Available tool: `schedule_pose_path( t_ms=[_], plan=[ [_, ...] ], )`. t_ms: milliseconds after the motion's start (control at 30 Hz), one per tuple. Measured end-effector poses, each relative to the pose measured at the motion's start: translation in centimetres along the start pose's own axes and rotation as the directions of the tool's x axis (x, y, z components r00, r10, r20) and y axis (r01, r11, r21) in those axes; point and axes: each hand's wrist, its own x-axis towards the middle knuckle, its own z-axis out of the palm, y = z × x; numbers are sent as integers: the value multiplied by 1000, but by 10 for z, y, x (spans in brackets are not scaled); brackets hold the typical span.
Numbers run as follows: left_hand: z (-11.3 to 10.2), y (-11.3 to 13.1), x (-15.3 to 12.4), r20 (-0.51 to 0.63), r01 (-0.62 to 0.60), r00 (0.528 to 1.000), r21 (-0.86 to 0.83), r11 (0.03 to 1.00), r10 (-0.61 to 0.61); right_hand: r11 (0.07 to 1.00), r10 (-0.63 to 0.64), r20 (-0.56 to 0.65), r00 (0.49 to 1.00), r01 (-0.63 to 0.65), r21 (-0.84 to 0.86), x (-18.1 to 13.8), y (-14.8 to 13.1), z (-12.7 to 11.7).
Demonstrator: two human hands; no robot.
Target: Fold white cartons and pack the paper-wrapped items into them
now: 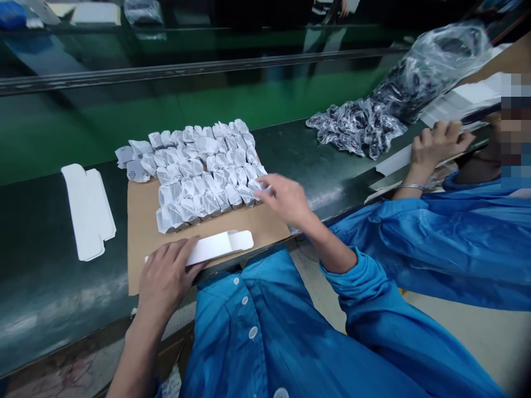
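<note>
Right grip [286, 199], head view: fingertips pinched on white packet [258, 191] at near-right corner of packet batch [199, 171], on cardboard sheet [143, 221]. Left grip [166, 276] flat and spread, pinning folded white carton [219, 246], not clasping it. Step, by look: picking one packet. Lifting calls for clean pinch, neighbours undisturbed. Packet small, crinkled, glossy.

Thin, crinkled film on the white packets [199, 171], catching a soft shine. Under them is the cardboard sheet [143, 221], brown, matt and plain. The folded carton [219, 246] shows smooth white paperboard, and so does the flat blank [88, 210]. The belt [41, 265] gleams dark green, slick and reflective. Blue smock [265, 331]: smooth woven cloth, faint sheen, pale plastic buttons [253, 332]. Clear bags [427, 69], glossy and wrinkled, and a dull metal rail [166, 71].
</note>
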Motion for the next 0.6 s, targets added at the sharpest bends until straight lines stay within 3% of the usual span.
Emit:
schedule_pose_path(
  t_ms=[67,167,300,467,533,600],
  plan=[
    [5,-4,-3,11,66,998,21,998,-67,995,88,-144,986,-93,-34,9,21,-9],
    [6,-1,-5,11,67,998,-11,998,-67,989,120,-109,987,-110,97,12,49,-13],
    [0,18,4,-31,23,999,-44,999,-24,959,169,-152,974,-127,253,-2,73,-13],
    [5,38,27,-16,-77,997,-91,993,76,900,231,-141,963,-156,406,-30,82,-4],
    [7,40,33,44,-52,997,-99,994,57,895,251,-135,959,-177,409,-38,80,0],
    [7,39,37,127,-12,992,-95,995,24,925,280,-141,950,-227,305,-42,73,-2]
  ],
)
